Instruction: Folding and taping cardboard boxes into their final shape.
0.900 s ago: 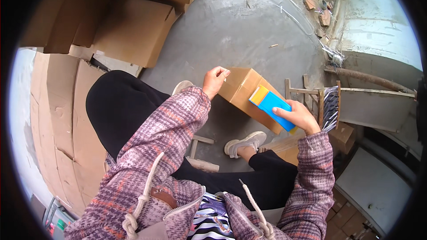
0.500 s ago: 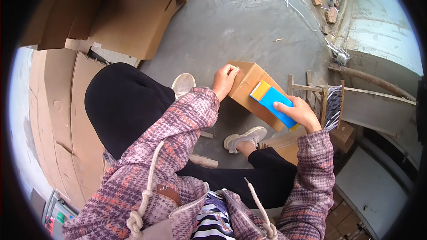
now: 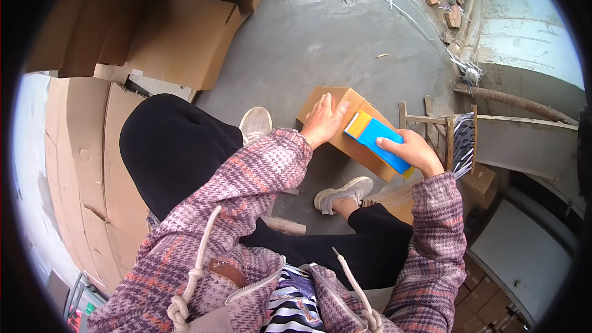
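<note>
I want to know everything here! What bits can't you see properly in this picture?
Head view only:
- Inside of the cardboard box: closed, under the left hand.
- Underside of the blue and yellow pack: it lies against the box; the right hand covers its end.
- Wooden rack: partly behind the right hand.
- Stacked cartons: cut off by the picture's rim.

You have two hands in view: your left hand [image 3: 324, 122] and your right hand [image 3: 412, 153]. You have one small cardboard box [image 3: 345, 124] on the floor and one blue and yellow packet [image 3: 376, 140] on it. Two grey shoes [image 3: 256, 123] show. Several flattened cardboard sheets [image 3: 179, 37] lie stacked at your left, too overlapped to count.
</note>
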